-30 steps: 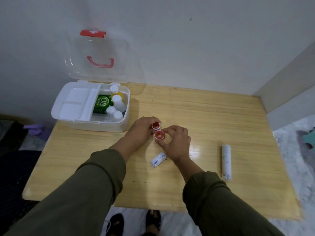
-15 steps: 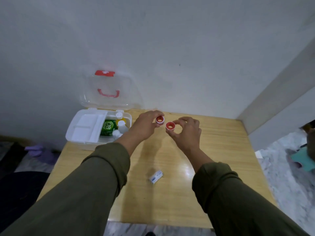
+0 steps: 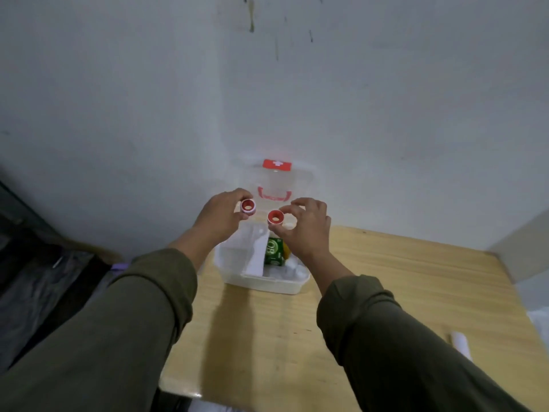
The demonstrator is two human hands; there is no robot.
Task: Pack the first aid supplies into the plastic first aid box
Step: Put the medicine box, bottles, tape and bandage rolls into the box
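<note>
From the head view, the only one given, the plastic first aid box (image 3: 261,281) sits on the wooden surface (image 3: 416,278) against the wall, its clear lid (image 3: 276,182) standing open with the red latch at the top. Both hands are raised over the box. The left hand (image 3: 221,217) pinches a small red-ended tape roll (image 3: 248,206) between thumb and fingers, and the right hand (image 3: 306,226) pinches a second red-ended tape roll (image 3: 275,217) the same way; the two rolls are near each other but apart. Inside the box a white tray (image 3: 252,251) fills the left part, and a green carton (image 3: 274,251) with something yellow beside it lies in the right part, along with pale items too blurred to name. So the packing looks partly done: some supplies are already in, and the two rolls are held above the opening, not yet set down. A white roll (image 3: 460,343) lies on the surface well apart from the box, at the right edge of the picture, so at least that item seems left to pack. After that, closing the lid probably remains.
</note>
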